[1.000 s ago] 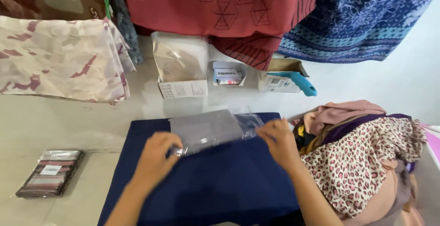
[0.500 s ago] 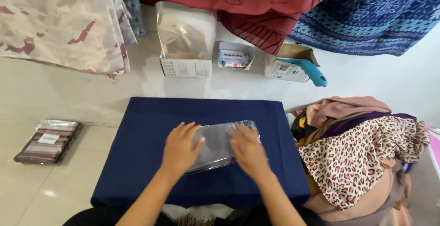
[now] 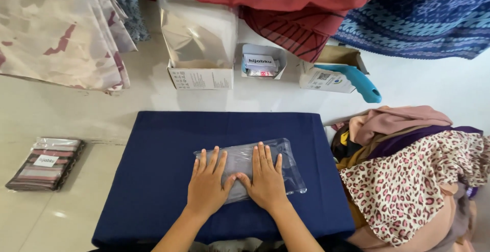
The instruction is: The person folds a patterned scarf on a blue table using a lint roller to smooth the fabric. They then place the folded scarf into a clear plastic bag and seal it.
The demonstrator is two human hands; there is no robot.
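Pressing flat: clear plastic bag point(image 3: 286, 168) is held down mid-cloth on navy cloth point(image 3: 163, 160) | left hand point(image 3: 206, 188) and right hand point(image 3: 265, 180) laid palm-down, fingers spread, thumbs touching | leopard-print fabric pile point(image 3: 418, 185) beside right edge.

Both hands point(image 3: 237, 183) flat on clear bag point(image 3: 286, 165).
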